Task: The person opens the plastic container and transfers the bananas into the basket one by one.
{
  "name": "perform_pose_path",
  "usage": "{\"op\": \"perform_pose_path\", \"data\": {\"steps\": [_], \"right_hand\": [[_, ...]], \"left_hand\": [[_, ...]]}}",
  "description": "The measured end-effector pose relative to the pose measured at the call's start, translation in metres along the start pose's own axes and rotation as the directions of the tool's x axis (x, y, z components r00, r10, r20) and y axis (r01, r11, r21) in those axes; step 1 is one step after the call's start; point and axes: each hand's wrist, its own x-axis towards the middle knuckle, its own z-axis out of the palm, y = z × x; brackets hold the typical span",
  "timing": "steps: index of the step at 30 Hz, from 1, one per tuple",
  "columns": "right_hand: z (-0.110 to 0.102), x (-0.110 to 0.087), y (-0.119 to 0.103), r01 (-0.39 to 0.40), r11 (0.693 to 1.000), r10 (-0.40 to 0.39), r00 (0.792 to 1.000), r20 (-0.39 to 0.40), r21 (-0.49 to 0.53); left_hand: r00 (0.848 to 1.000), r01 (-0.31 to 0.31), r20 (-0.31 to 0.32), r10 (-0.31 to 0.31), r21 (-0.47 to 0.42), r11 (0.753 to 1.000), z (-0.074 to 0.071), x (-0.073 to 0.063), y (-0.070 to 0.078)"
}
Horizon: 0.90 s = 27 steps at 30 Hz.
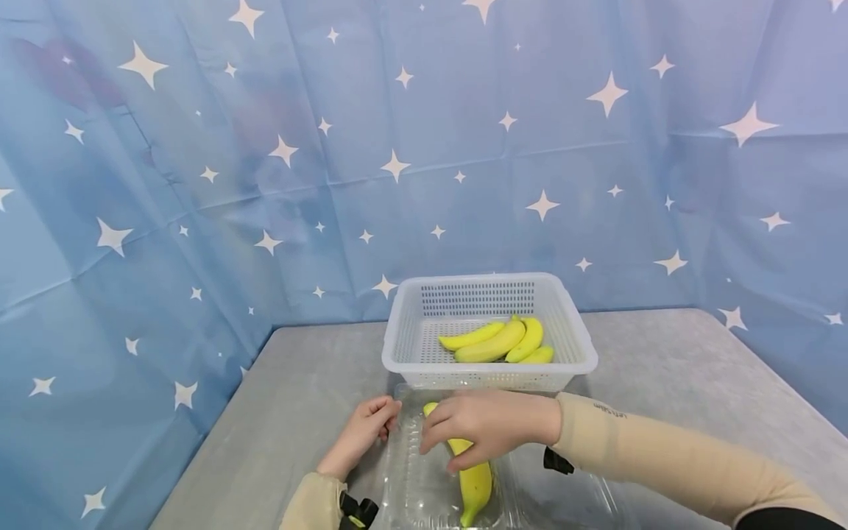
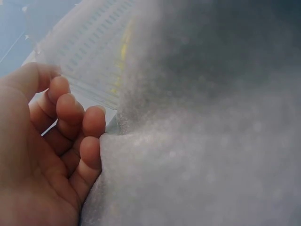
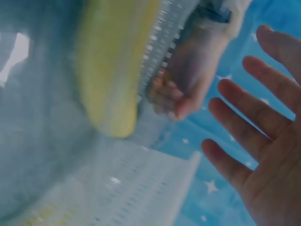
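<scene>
My left hand (image 1: 361, 434) pinches the upper left rim of a clear plastic clamshell box (image 1: 414, 486) between thumb and curled fingers. A single yellow banana (image 1: 475, 487) lies lengthwise in the box, its stem end toward me. Over that banana hovers my right hand (image 1: 473, 423), hiding its middle part. The right wrist view shows the right hand (image 3: 268, 122) with fingers spread and nothing between them, beside the banana (image 3: 110, 70). From the left wrist view, the left fingertips (image 2: 94, 117) are right at the clear plastic edge.
Just behind the box stands a white perforated plastic basket (image 1: 490, 377) holding several bananas (image 1: 497, 343). The box's clear lid (image 1: 563, 500) spreads out to the right, under my right forearm. A blue star-patterned cloth (image 1: 464, 206) hangs behind the grey table (image 1: 318, 361).
</scene>
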Motion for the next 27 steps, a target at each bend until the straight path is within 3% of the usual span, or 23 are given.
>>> {"op": "perform_pose_path", "data": {"steps": [7, 11, 20, 27], "right_hand": [[0.015, -0.007, 0.005, -0.034, 0.999, 0.033, 0.999, -0.003, -0.04], [0.019, -0.011, 0.009, -0.051, 0.998, 0.052, 0.998, 0.031, -0.032], [0.03, -0.018, 0.016, -0.04, 0.997, 0.045, 0.996, 0.074, -0.07], [0.036, -0.02, 0.021, -0.09, 0.995, 0.093, 0.989, 0.118, -0.034]], "left_hand": [[1.0, 0.01, 0.001, -0.01, 0.003, 1.0, -0.002, 0.011, -0.022], [1.0, -0.014, 0.005, 0.014, 0.006, 1.0, -0.003, 0.011, -0.022], [1.0, -0.004, 0.005, 0.004, -0.003, 1.0, -0.002, 0.009, -0.02], [1.0, -0.001, 0.004, 0.001, -0.011, 1.0, -0.004, 0.012, -0.026]]}}
